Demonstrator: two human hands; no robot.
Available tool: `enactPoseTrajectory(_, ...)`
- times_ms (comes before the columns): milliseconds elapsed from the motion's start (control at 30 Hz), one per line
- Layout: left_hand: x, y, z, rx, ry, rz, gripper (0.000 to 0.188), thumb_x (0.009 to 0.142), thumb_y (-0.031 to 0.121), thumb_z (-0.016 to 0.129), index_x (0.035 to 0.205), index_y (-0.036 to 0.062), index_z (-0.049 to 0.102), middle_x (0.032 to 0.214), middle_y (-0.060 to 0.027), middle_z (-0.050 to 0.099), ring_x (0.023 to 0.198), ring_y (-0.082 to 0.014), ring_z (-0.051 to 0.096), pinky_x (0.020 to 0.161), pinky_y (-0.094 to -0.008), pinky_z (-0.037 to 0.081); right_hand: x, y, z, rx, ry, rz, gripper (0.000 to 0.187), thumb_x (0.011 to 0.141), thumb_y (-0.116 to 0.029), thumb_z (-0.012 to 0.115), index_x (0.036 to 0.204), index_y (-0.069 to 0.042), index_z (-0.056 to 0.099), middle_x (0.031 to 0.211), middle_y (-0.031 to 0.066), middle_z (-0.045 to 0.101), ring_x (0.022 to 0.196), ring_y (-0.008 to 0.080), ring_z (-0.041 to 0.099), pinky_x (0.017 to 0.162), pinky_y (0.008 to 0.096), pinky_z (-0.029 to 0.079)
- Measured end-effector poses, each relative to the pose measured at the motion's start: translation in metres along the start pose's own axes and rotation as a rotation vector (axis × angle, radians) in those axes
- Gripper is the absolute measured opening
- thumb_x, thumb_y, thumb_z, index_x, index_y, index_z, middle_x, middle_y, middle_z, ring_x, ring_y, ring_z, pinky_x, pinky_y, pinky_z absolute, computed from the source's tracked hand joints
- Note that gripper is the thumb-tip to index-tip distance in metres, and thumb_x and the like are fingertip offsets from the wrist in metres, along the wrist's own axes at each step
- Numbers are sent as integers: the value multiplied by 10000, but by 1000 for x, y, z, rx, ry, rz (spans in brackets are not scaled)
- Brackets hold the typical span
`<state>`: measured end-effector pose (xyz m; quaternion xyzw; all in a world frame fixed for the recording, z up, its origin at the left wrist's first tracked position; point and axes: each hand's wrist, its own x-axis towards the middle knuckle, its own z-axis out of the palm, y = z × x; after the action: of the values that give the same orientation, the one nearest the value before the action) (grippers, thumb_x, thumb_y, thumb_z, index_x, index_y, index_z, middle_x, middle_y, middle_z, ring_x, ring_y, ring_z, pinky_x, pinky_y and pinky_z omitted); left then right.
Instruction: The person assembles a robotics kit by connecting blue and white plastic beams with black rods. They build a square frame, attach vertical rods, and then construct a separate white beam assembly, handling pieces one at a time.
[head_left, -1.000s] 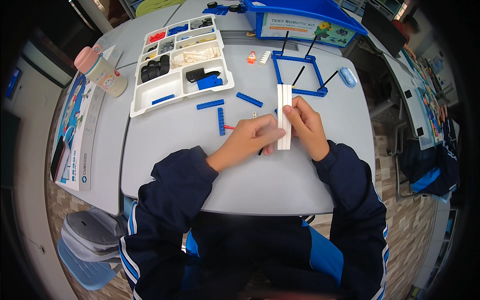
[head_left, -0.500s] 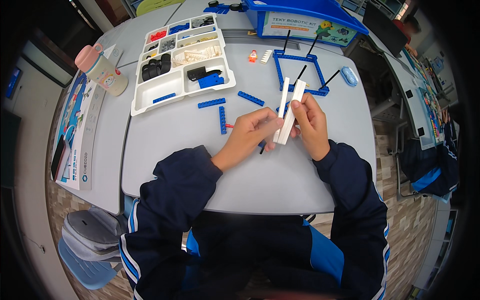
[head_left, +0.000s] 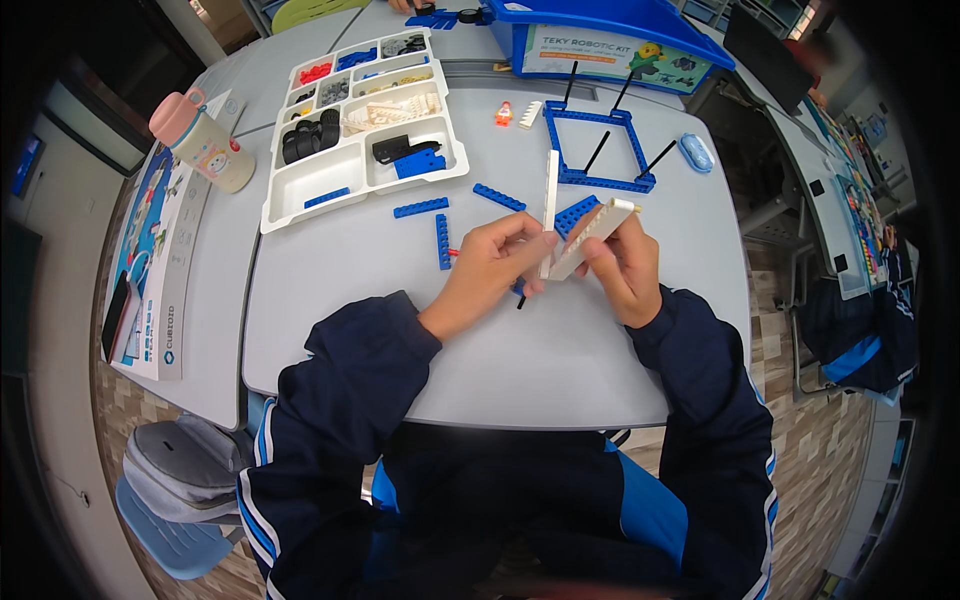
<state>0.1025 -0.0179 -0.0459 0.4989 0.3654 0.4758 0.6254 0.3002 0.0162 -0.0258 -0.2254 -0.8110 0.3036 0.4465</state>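
My left hand [head_left: 492, 268] is closed around the lower end of a thin white building beam [head_left: 551, 200], which stands nearly upright. My right hand [head_left: 625, 262] grips a thicker white beam [head_left: 597, 238], tilted to the right, with a small yellowish peg at its upper end. The two beams come close together at the bottom and spread apart at the top; whether they touch there I cannot tell. Behind my right hand lies a blue studded piece [head_left: 575, 215], partly covered. Below my left fingers a black rod end [head_left: 520, 300] shows.
A blue square frame [head_left: 605, 183] with upright black rods stands beyond my hands. Loose blue beams [head_left: 421, 207] lie to the left, near a white sorting tray [head_left: 280, 215]. A toy figure [head_left: 503, 114], a blue case [head_left: 697, 153], a bottle [head_left: 205, 145] and a blue bin [head_left: 510, 45] surround them.
The two white beams have swung apart at their tops, the right one tilting further to the right. At the far edge, another person's hand has appeared by the blue wheeled piece.
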Motion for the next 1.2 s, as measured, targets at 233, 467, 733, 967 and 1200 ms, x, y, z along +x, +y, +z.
enactPoseTrajectory(233,5,-9,1,-94,36,78,157,1003,164,585,969,15,553,828,-44,649,676,-75,635,596,-208,489,4,-3,3,-135,-172,38,204,951,-172,658,1019,9,590,847,110,593,710,219,643,625,319,495)
enactPoseTrajectory(467,2,0,6,98,113,243,139,993,135,593,971,4,553,858,-53,679,706,-77,648,609,-218,510,8,-2,8,-101,-73,86,211,966,-197,637,967,8,588,814,102,587,691,210,624,615,305,483)
enactPoseTrajectory(733,-5,7,10,354,179,423,137,959,108,631,955,-24,594,862,-91,668,720,-119,675,617,-243,530,12,-15,4,44,-99,222,261,981,-257,623,945,0,588,775,73,591,620,140,582,559,276,448)
enactPoseTrajectory(967,-5,7,9,512,205,555,121,933,80,660,946,-26,602,825,-98,627,683,-148,673,606,-255,524,13,-15,2,179,-122,303,296,992,-315,601,949,-22,586,679,33,578,519,86,521,496,242,403)
enactPoseTrajectory(1200,-5,9,9,568,214,610,111,934,66,657,940,-29,601,810,-92,613,649,-141,660,577,-254,513,13,-16,2,232,-127,379,285,994,-311,598,972,-27,612,681,17,573,526,75,514,495,233,397)
